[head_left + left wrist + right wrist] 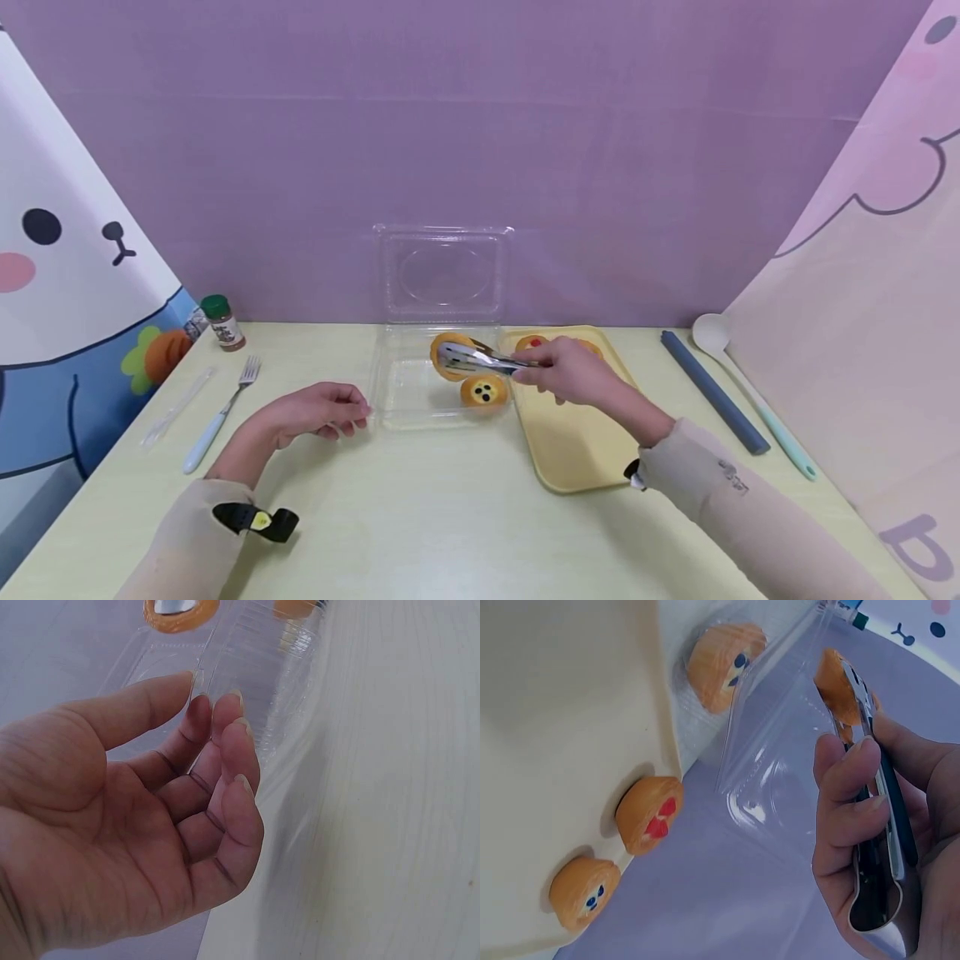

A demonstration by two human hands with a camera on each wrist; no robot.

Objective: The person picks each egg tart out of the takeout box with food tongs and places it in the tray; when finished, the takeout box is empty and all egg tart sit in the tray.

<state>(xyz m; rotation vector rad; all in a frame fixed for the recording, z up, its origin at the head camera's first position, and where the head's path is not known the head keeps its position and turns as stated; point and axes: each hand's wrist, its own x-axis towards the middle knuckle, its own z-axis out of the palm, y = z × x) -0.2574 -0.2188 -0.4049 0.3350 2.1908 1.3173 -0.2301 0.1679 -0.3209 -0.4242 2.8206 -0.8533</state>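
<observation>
My right hand (pixel 570 371) grips metal tongs (pixel 889 825) with dark inner handles. Between the tongs' tips is a round golden pastry (pixel 442 357), held up over the clear plastic container (pixel 408 400). Inside that container, at its right side, sits another pastry (pixel 483 391) with dark dots on a pale filling. My left hand (pixel 322 410) is at the container's left edge, thumb and index fingertip pinching the thin rim, the other fingers curled. Behind the base, the container's lid (pixel 446 275) stands upright. The held pastry's top is partly covered by the tongs.
A yellow tray (pixel 577 450) beside the container bears a red-topped pastry (pixel 651 816) and a dark-dotted pastry (pixel 585 892). On the right lie a dark blue rod (pixel 716 392) and a white spoon (pixel 712 335). A fork (pixel 221 417), clear utensil (pixel 178 408) and green-capped jar (pixel 223 323) are left.
</observation>
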